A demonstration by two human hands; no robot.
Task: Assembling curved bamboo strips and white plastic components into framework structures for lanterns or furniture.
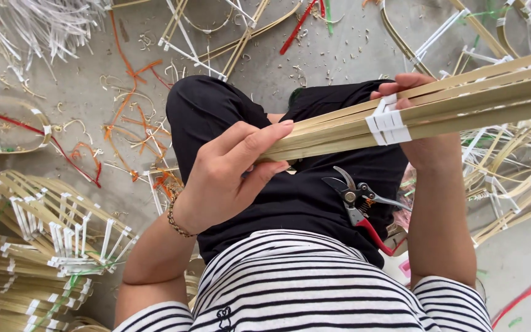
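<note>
Both hands grip a bundle of pale flat bamboo strips (462, 101) lying across the lap – left hand (232, 175) closed at its near end, right hand (416, 120) clasping the white tape binding (388, 121) – long axis running up-right

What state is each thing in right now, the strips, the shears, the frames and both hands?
Left hand: gripping the strip ends.
Right hand: holding bundle at the band.
Bamboo strip bundle: bound with white tape.
Pruning shears: on lap, unheld.
Finished frames: stacked on floor.
</note>
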